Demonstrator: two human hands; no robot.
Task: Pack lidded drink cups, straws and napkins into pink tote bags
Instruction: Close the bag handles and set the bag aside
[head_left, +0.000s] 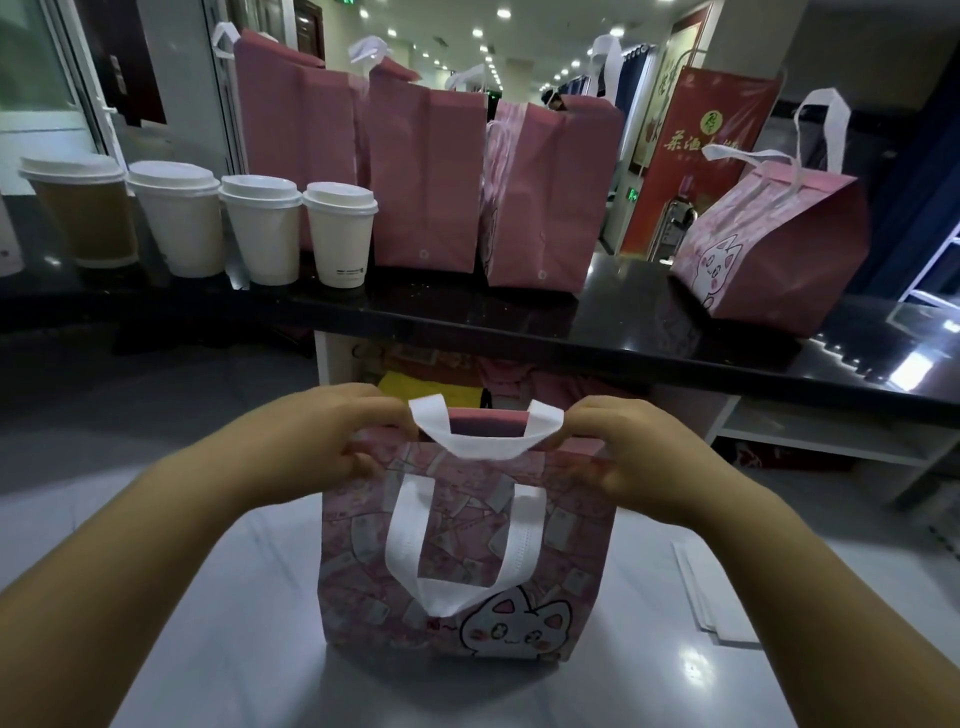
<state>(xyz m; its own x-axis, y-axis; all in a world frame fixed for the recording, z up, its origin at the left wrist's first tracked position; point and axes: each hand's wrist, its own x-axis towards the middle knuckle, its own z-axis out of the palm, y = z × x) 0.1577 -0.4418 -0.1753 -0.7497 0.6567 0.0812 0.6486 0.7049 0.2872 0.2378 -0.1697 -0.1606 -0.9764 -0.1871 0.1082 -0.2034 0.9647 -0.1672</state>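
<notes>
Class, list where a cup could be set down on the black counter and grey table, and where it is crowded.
Free: black counter between the upright pink bags and the tilted cat-print bag; grey table left of the held pink tote. Crowded: the row of lidded paper cups.

The red banner (711, 156) carries gold Chinese characters beginning 茶酒, and print on the rightmost cup (340, 234) is too small to read.

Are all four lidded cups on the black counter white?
No, the leftmost cup has a brown body under its white lid.
</notes>
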